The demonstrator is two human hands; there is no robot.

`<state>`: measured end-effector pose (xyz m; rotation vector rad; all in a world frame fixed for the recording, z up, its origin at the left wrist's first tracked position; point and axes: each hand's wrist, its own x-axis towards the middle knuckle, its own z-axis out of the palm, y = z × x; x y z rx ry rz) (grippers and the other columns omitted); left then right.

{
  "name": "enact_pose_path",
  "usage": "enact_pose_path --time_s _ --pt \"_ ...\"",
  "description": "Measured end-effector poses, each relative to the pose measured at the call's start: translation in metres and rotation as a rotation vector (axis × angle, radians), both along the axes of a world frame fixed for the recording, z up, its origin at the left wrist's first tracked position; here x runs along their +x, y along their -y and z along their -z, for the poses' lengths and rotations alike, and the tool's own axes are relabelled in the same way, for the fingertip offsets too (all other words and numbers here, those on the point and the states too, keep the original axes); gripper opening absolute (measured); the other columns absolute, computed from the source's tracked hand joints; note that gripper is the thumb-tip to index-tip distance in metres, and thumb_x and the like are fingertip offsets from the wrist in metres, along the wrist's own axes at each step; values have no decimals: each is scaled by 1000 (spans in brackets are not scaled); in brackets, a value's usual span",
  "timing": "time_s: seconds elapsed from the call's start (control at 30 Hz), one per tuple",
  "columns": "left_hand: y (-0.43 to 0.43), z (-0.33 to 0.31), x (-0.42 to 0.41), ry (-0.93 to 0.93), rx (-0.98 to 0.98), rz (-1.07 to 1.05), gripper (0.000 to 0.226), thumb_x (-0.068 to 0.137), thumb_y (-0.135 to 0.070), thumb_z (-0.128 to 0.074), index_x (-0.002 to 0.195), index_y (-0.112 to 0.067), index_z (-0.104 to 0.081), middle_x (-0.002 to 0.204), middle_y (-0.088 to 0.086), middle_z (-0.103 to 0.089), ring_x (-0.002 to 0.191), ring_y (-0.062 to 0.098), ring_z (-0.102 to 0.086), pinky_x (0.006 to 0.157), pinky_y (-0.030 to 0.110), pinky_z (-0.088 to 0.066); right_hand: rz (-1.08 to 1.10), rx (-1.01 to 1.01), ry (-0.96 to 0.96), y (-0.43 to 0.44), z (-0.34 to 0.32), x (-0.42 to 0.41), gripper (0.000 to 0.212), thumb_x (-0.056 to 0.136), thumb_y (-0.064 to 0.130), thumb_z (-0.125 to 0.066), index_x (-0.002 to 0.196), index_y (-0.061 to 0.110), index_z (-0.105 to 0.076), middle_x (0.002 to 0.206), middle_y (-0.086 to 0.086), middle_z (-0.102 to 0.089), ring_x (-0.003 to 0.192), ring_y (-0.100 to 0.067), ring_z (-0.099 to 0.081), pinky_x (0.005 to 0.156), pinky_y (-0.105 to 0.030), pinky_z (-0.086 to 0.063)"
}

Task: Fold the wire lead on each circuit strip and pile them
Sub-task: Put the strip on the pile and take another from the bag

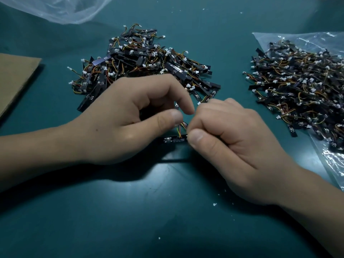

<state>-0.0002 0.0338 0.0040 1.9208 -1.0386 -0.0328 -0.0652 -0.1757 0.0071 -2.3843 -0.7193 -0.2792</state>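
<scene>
At my far left a flat piece of brown cardboard [14,77] lies on the dark green table [167,211], and a crumpled clear plastic sheet [65,10] sits at the far left corner. Further in, beyond my hands, is a loose pile of black circuit strips [145,60], their orange and yellow wires and small white connectors sticking out in all directions.

My left hand [126,118] is just in front of that pile, with the fingers curled. The thumb and first finger are closed together on the wire lead [180,130], which rises in red, yellow and orange strands from the strip below. The far end of the lead is hidden between my fingertips.

The 1 circuit strip [175,140] I am working on lies low between my 2 hands, close above the table. Only a short black stretch with white markings shows, and I cannot tell how much of it runs under my left palm.

My right hand [232,142] is closed into a loose fist touching the left. Its thumb presses against the right end of the strip and the curled fingers grip it from behind.

To the right, well apart, a second heap of strips [301,86] rests on a clear plastic bag [331,161]. A few white specks [214,204] dot the table near me.
</scene>
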Motion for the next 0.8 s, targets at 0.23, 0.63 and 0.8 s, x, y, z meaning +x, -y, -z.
enact_pose_path --time_s 0.23,0.63,0.8 --pt "3 3 5 -227 -72 -35 17 91 -29 -72 103 -22 -61 63 7 -57 49 18 -46 48 22 -38 71 284 -60 3 2 1 24 101 12 -52 80 10 -62 74 15 -53 71 -7 -53 69 -20 -37" --pt "5 -7 -2 -25 69 -83 31 97 -31 -55 74 -12 -65 59 -2 -51 52 3 -42 54 12 -33 180 294 -40 0 2 2 22 98 13 -58 78 13 -66 73 10 -62 73 -11 -59 69 -17 -42" --pt "7 -8 -4 -34 95 -84 31 96 -21 -58 66 -14 -59 55 -7 -43 50 2 -39 53 11 -29 184 273 -34 1 1 3 22 97 12 -59 76 12 -66 71 6 -63 70 -11 -58 67 -18 -42"
